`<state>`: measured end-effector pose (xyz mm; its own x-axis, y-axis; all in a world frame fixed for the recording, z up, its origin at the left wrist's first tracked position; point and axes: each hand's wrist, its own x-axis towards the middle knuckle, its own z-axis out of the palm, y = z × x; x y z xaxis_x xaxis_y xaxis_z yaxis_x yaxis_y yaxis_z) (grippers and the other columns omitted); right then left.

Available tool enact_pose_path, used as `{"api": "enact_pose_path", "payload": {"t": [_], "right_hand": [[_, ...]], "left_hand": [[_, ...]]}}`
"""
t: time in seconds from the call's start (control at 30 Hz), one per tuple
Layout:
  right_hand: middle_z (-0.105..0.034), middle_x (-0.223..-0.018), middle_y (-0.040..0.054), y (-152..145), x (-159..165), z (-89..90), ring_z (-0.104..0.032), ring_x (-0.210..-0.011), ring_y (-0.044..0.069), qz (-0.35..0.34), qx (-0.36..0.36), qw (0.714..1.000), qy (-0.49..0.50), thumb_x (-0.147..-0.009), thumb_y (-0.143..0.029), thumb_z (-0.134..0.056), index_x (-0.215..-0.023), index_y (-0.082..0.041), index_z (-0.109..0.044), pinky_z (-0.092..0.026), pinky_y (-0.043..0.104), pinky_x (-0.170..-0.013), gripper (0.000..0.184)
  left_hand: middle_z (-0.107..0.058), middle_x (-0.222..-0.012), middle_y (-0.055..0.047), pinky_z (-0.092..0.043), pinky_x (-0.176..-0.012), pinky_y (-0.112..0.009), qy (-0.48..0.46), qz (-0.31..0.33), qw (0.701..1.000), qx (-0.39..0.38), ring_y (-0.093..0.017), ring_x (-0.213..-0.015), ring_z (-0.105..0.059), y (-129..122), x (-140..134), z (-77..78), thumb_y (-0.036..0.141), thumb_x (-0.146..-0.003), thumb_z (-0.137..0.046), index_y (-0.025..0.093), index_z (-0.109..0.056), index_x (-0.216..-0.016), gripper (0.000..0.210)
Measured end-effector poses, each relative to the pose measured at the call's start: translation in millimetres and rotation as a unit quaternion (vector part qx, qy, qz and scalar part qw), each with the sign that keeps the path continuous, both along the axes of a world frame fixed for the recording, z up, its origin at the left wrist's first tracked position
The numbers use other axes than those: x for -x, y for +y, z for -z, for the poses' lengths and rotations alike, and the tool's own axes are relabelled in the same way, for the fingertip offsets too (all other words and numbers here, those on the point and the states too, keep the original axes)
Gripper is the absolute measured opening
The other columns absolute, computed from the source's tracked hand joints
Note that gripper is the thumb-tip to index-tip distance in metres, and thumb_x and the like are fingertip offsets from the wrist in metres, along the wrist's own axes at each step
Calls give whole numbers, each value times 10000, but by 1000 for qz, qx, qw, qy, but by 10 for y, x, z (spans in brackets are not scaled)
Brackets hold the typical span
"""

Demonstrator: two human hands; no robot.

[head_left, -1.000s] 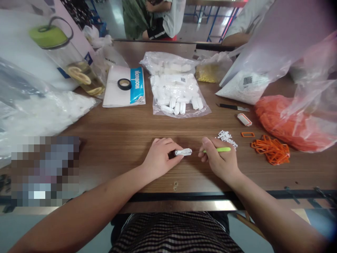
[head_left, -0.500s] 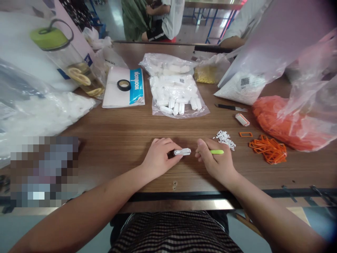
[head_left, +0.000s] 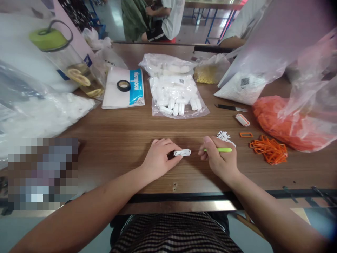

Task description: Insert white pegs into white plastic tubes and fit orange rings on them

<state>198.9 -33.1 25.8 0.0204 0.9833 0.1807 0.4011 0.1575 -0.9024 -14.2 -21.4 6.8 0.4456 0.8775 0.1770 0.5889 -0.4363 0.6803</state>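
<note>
In the head view, the left hand (head_left: 159,156) pinched a small white block (head_left: 182,152) between thumb and fingers at the centre of the frame, just above the table (head_left: 110,140) or on it, I could not tell which; its dotted face was turned up and its right end stuck out free of the fingertips. The right hand (head_left: 220,158), right of centre, had its fingers closed round a green-handled tool (head_left: 223,150), whose thin shaft pointed left at that free end; whether the tip touched was too fine to see.

Good work here, I judged, called for a firm but light pinch, with the left fingertips well behind the point; the shaft was best held level and in line with the block, and moved gently so as not to bend; the right forearm needed care beside the loose white pieces (head_left: 223,136), which lay just beyond the right knuckles and could easily have been scattered.
</note>
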Motion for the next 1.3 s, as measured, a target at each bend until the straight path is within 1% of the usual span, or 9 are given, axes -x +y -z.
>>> {"api": "enact_pose_path", "payload": {"t": [0.27,0.37,0.47,0.53,0.6,0.73,0.83,1.1,1.3], "right_hand": [[-620,-558,6,39,-2,-13,-564,-428,94,-21,14,1000,-18,-982,-405,-478,-631,-184,-598,-440,231,-434,431],[-615,-580,9,27,2,-33,-562,-470,104,-55,-17,995,-82,-994,-379,-456,-642,-195,-583,-444,254,-489,417],[-584,-572,10,0,23,-61,-536,-504,119,-95,-70,977,-176,-991,-359,-459,-637,-208,-553,-417,280,-526,396],[-562,-549,6,-15,32,-68,-519,-502,122,-104,-91,970,-201,-988,-360,-464,-622,-212,-538,-401,287,-527,402],[-574,-553,7,-24,28,-61,-526,-497,118,-90,-87,975,-182,-992,-364,-459,-624,-210,-555,-413,284,-530,410],[-622,-587,10,-23,-7,-39,-567,-482,109,-34,-45,995,-80,-996,-373,-460,-657,-198,-604,-460,265,-520,407],[-621,-571,6,-12,-16,-36,-563,-450,102,-23,-26,998,-45,-989,-385,-474,-638,-194,-602,-461,250,-482,419],[-615,-556,4,9,-17,-9,-558,-441,103,-38,-18,998,-48,-989,-389,-462,-625,-195,-595,-454,249,-464,434],[-598,-578,4,-7,-13,-54,-541,-500,113,-95,-46,984,-142,-992,-350,-463,-631,-205,-562,-436,280,-535,402]], "left_hand": [[-687,-923,14,-357,-834,-391,2,4,1000,-3,-196,-901,-607,0,5,10,295,-865,-682,278,-700,-957,95],[-685,-909,17,-356,-831,-388,-3,1,1000,-5,-191,-886,-609,-2,0,7,290,-864,-684,274,-700,-950,89],[-687,-898,14,-358,-822,-386,-3,-2,1000,-3,-193,-880,-609,-2,-4,7,300,-866,-681,267,-698,-944,86],[-689,-904,11,-359,-825,-387,-3,-2,1000,-4,-197,-887,-609,-1,-4,9,307,-867,-679,264,-696,-948,93],[-689,-910,11,-359,-829,-388,-2,0,1000,-4,-197,-892,-608,0,-1,11,310,-870,-675,269,-698,-958,98],[-684,-906,15,-358,-830,-388,2,0,1000,0,-194,-890,-607,1,7,7,307,-870,-678,283,-703,-966,102],[-686,-907,10,-361,-823,-386,6,1,1000,2,-197,-885,-605,1,6,-2,309,-872,-672,284,-704,-967,103],[-678,-891,19,-364,-827,-391,2,-3,1000,4,-193,-872,-604,-2,-6,-15,286,-854,-693,284,-707,-951,98],[-682,-895,24,-359,-835,-389,-2,-2,1000,4,-187,-872,-605,-1,3,10,291,-863,-683,281,-704,-950,90]]}}
